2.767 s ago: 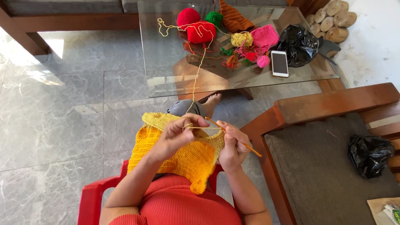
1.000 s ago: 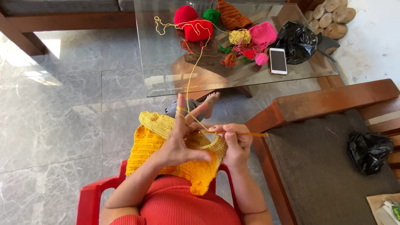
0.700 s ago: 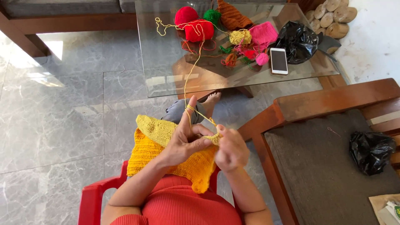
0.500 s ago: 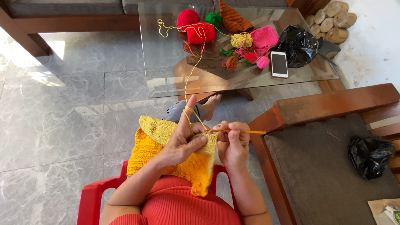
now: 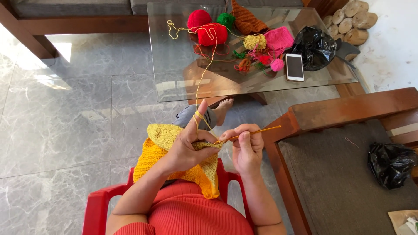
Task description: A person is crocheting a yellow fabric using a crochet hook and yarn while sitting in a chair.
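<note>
I sit on a red plastic chair [image 5: 101, 204] with a yellow and orange crocheted piece [image 5: 162, 150] on my lap. My left hand [image 5: 190, 146] grips the top edge of that piece, index finger raised with the yellow yarn strand [image 5: 201, 89] looped over it. My right hand [image 5: 246, 148] pinches a golden crochet hook [image 5: 257, 132], its tip in the fabric edge by my left thumb. The strand runs up onto the glass table [image 5: 174, 69] toward the red yarn balls [image 5: 207, 27].
On the table lie several yarn balls and knitted bits in green, yellow, pink and brown, a white phone [image 5: 294, 67] and a black plastic bag [image 5: 314, 47]. A wooden armchair [image 5: 344, 165] with a grey cushion stands at my right, holding another black bag [image 5: 390, 163]. Grey marble floor at left.
Both hands stay on the work. The hook has swung back out to the right after dipping into the fabric, and my left index finger stays raised with the yarn over it.
</note>
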